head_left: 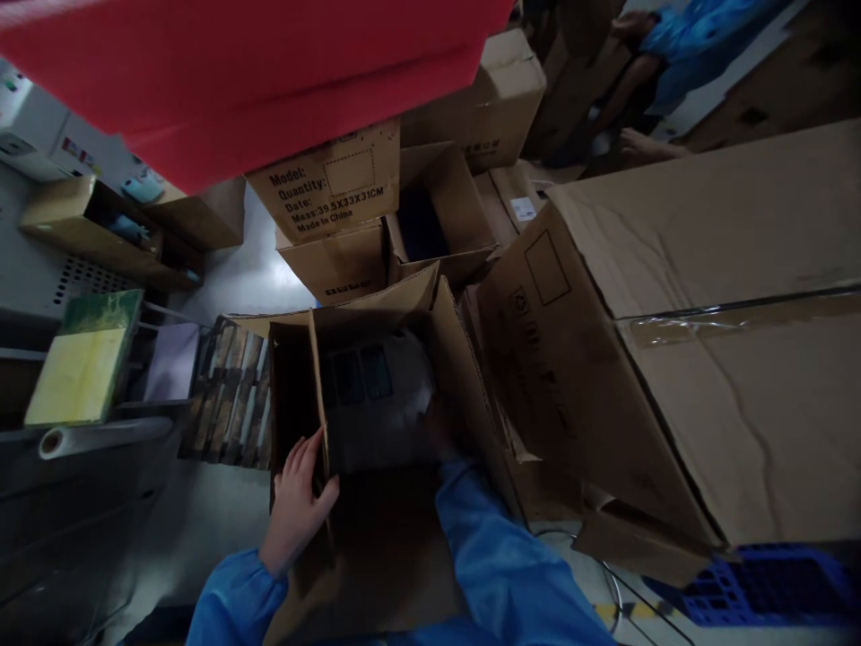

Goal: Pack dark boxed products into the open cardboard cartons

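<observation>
Below me stands an open cardboard box (pixel 467 386), its inside dim. My left hand (pixel 300 498) pinches the top edge of an upright cardboard panel (pixel 318 377) on the box's left side, thumb on one face and fingers on the other. Down inside the box is my right hand (pixel 440 431), dark and blurred, so its fingers cannot be made out. It is beside a pale, whitish object (pixel 396 404) with several bluish rectangular patches, whose kind I cannot tell.
Large cardboard boxes (pixel 733 287) crowd the right, with a blue plastic crate (pixel 773 588) below. A red sheet-like surface (pixel 282 81) overhangs the top. More cartons (pixel 336 193) stand ahead. A wooden pallet (pixel 225 395) lies left. Another person's blue sleeve (pixel 706 36) shows at upper right.
</observation>
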The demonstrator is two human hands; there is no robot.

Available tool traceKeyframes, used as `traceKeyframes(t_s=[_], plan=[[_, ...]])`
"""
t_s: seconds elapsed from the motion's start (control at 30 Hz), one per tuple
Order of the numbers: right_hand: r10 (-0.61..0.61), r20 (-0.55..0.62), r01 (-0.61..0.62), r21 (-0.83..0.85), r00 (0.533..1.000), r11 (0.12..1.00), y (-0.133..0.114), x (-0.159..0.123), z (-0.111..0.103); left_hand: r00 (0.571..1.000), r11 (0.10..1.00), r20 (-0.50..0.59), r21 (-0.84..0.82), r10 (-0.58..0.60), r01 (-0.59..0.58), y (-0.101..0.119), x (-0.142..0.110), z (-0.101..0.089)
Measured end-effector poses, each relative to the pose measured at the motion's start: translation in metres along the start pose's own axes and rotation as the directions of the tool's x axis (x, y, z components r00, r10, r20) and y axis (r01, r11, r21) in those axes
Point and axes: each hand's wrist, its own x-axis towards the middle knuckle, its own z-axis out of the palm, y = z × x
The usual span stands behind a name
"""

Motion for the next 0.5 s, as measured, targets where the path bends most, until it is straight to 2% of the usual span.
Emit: traceKeyframes(t_s=[0.13,0.3,0.43,0.5], plan=[[-0.005,-0.103,0.006,0.006,0.995,1.0,-0.014,0.0,-0.021,0.998,0.999,0.031,0.01,-0.053,0.052,0.009,0.002,-0.004],[-0.137,-0.198,0.15,0.054,0.971,0.987,-0.037,-0.018,-0.06,0.996,0.994,0.056,0.088,-0.064,0.059,0.007,-0.001,-0.009],[-0.279,-0.326,0.316,0.065,0.903,0.947,-0.057,-0.052,-0.094,0.992,0.985,0.102,0.16,-0.079,0.062,0.011,-0.002,-0.011],[-0.337,-0.38,0.386,0.057,0.861,0.921,-0.065,-0.071,-0.111,0.983,0.982,0.167,0.183,-0.079,0.048,0.017,-0.001,-0.011]])
